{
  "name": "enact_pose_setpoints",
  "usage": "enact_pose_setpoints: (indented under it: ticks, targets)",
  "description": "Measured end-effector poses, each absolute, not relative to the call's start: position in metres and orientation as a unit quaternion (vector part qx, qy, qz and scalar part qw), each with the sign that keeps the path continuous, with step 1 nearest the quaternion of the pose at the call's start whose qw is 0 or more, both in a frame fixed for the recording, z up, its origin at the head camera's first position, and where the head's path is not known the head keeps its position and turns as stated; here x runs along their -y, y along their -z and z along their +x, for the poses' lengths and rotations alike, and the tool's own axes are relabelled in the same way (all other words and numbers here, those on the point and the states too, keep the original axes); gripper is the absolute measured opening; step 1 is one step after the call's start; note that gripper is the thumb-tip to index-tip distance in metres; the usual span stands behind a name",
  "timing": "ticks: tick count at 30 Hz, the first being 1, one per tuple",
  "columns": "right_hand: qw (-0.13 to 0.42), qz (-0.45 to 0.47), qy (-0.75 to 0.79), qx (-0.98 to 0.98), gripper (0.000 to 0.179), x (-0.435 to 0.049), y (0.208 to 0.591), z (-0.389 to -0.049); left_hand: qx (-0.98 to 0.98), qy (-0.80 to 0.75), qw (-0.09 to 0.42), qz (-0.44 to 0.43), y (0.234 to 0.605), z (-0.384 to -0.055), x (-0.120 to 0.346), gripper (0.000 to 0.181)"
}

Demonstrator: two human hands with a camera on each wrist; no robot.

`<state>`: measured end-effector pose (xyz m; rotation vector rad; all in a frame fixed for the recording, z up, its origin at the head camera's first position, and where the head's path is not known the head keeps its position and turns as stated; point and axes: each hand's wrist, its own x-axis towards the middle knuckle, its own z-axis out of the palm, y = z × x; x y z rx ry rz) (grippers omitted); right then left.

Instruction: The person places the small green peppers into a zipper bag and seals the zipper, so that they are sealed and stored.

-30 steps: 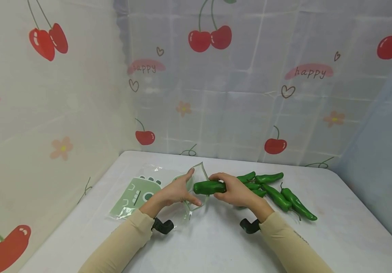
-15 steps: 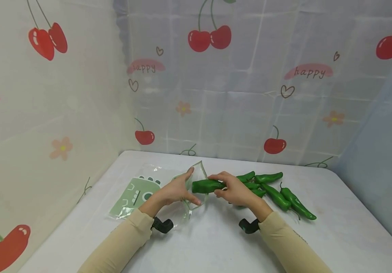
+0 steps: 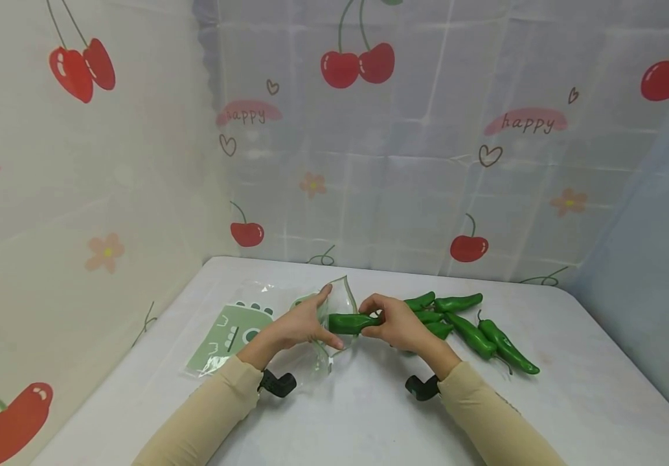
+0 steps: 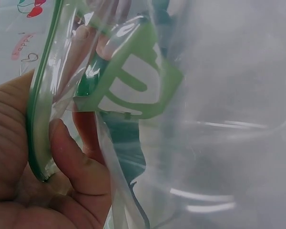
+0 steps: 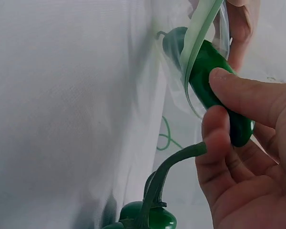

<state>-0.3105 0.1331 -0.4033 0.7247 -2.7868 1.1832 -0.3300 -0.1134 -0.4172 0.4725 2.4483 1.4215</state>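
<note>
A green pepper [image 3: 347, 323] lies level in the mouth of a clear zip bag [image 3: 342, 296] with green trim. My right hand [image 3: 397, 325] pinches the pepper's near end between thumb and fingers. In the right wrist view the stem end of the pepper [image 5: 210, 78] sits behind the bag's green rim [image 5: 198, 40]. My left hand [image 3: 294, 329] has thumb and forefinger spread wide at the mouth. The left wrist view shows curled fingers [image 4: 81, 164] of that hand against the plastic [image 4: 229, 157], which partly hides the rest.
Several green peppers [image 3: 473, 336] lie in a loose group right of my right hand. A green printed monster on clear plastic [image 3: 226, 336] lies flat at the left; I cannot tell whether it belongs to the held bag. Cherry-patterned curtains surround the white table [image 3: 357, 427].
The pepper has shifted slightly left into the bag's mouth. My right fingers have gone from a broader grip to a pinch near its end. The left hand stays almost still.
</note>
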Motion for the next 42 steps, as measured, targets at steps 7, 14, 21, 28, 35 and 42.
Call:
enact_pose_setpoints:
  ticks: [7,14,21,28,35,42]
  targets:
    - [0.002,0.245,-0.375,0.894,0.027,-0.132,0.407,-0.311,-0.847,-0.487,0.134,0.164,0.416,-0.329,0.114,0.14]
    - [0.013,0.271,-0.367,0.889,0.029,-0.132,0.408,-0.31,-0.847,-0.487,0.133,0.167,0.413,-0.328,0.114,0.141]
    - [-0.002,0.263,-0.384,0.885,0.031,-0.129,0.408,-0.311,-0.844,-0.49,0.133,0.17,0.411,-0.326,0.114,0.141]
    - [-0.001,0.241,-0.39,0.889,0.025,-0.122,0.405,-0.312,-0.845,-0.49,0.132,0.169,0.409,-0.325,0.113,0.14]
    - [-0.002,0.233,-0.376,0.897,0.024,-0.119,0.403,-0.312,-0.85,-0.483,0.13,0.167,0.408,-0.325,0.113,0.141]
    - [-0.023,0.244,-0.387,0.889,0.025,-0.119,0.402,-0.311,-0.85,-0.481,0.131,0.168,0.408,-0.326,0.113,0.141]
